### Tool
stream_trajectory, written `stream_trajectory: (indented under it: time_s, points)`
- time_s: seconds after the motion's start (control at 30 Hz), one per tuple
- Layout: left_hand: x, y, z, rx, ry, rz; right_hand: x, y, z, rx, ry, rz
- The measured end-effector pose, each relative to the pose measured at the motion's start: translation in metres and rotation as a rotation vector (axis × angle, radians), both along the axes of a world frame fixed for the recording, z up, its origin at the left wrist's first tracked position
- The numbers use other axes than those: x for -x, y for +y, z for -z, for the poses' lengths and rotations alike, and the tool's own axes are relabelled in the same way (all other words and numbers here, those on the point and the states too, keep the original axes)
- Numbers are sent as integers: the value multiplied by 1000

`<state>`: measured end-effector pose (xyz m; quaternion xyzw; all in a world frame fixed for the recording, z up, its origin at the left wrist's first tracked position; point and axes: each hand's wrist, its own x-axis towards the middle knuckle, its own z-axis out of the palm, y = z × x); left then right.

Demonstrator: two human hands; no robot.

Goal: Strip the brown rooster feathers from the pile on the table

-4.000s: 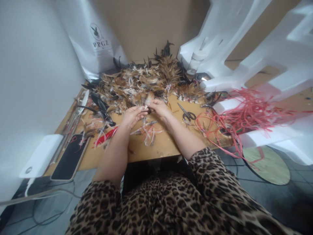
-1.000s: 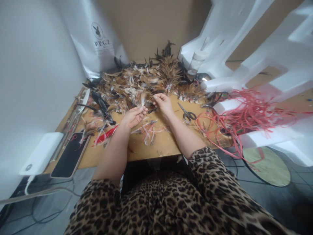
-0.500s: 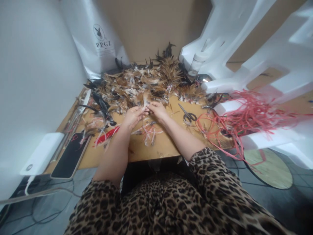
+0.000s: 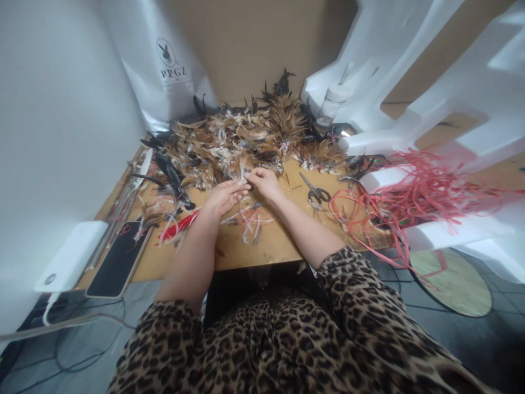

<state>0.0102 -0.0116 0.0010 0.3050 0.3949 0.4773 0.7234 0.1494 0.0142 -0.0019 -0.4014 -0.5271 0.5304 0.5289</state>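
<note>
My left hand (image 4: 227,196) and my right hand (image 4: 264,183) meet fingertip to fingertip over the table, just in front of a wide pile of brown, white and black feathers (image 4: 229,137). Pinched in my left fingers is a small feather (image 4: 243,168), its pale base at the fingertips and its brownish tip blending into the pile behind. The thumb and forefinger of my right hand close on the same base. Below the hands lie pink and white strips (image 4: 250,219) with feather scraps. A pair of scissors (image 4: 315,190) with dark handles rests right of my right hand.
A tangle of pink ribbon strips (image 4: 435,191) hangs over white foam (image 4: 435,232) at the right. On the left lie a phone (image 4: 117,260), a white power bank (image 4: 71,257) with a cable, and thin rods. A clear jar (image 4: 330,106) and a silver bag (image 4: 164,98) stand behind.
Both hands stay at almost the same spot, with the fingers shifting slightly at the feather's base. The feather shows less distinctly above the fingertips than before.
</note>
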Motion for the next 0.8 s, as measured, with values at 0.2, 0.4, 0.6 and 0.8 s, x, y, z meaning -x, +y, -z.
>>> stream_trajectory:
  time_s: [0.2, 0.4, 0.6, 0.8]
  points:
    - [-1, 1, 1, -11, 20, -13, -1, 2, 1, -46, -70, 8]
    - [-2, 1, 5, -76, 112, -16, 0, -1, -1, -75, -93, 0]
    - [1, 1, 2, -138, 166, -86, -14, 10, -2, -28, -112, -42]
    - [7, 5, -2, -156, 108, -282, -59, 37, 1, -126, -449, 84]
